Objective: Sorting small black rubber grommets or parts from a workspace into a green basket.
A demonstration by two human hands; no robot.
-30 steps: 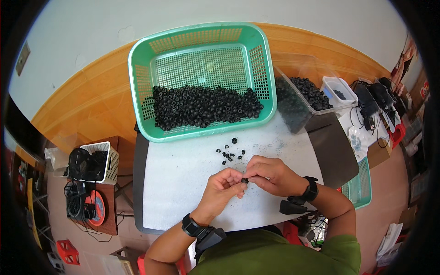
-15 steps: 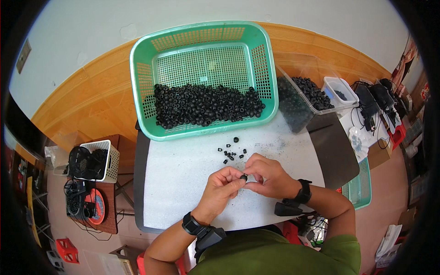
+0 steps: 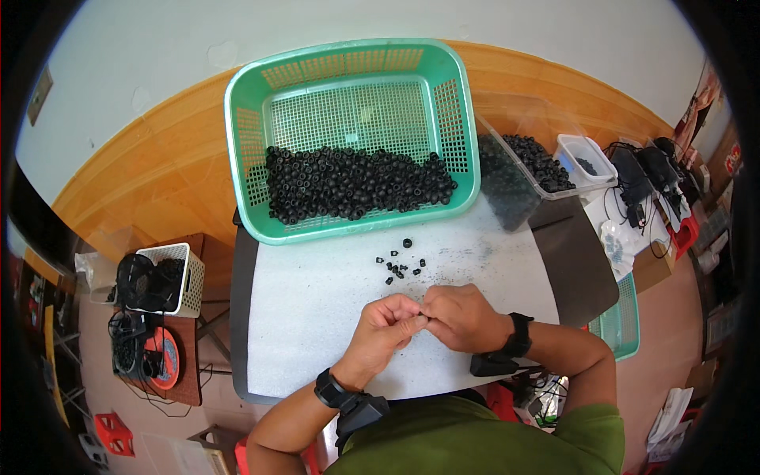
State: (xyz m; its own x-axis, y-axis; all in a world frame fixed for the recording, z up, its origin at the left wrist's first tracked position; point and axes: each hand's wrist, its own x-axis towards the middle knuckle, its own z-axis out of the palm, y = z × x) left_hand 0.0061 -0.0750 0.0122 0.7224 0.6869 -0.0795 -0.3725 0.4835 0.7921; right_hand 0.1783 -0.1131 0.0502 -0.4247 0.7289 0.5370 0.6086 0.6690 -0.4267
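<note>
Above the white sheet [image 3: 317, 317] on the table, my two hands meet fingertip to fingertip. Thumb and fingers of my left hand [image 3: 385, 331] are closed on a small black plastic part [image 3: 423, 315], of which only a dark sliver shows. Pinched against that same part, my right hand [image 3: 463, 318] has its fingers curled, and they cover most of it. Just beyond the hands lie several tiny black pieces [image 3: 399, 271] and one larger black ring [image 3: 407, 243].
A green basket [image 3: 352, 237] holding many black rings stands at the back. To its right are a clear bin [image 3: 507, 186] of black parts and a small white tub [image 3: 587, 150]. A white basket [image 3: 194, 277] and a red dish [image 3: 169, 380] sit on a side table at left.
My right hand has turned and closed in on the left fingertips, hiding most of the black part that showed before. The loose pieces have stayed put.
</note>
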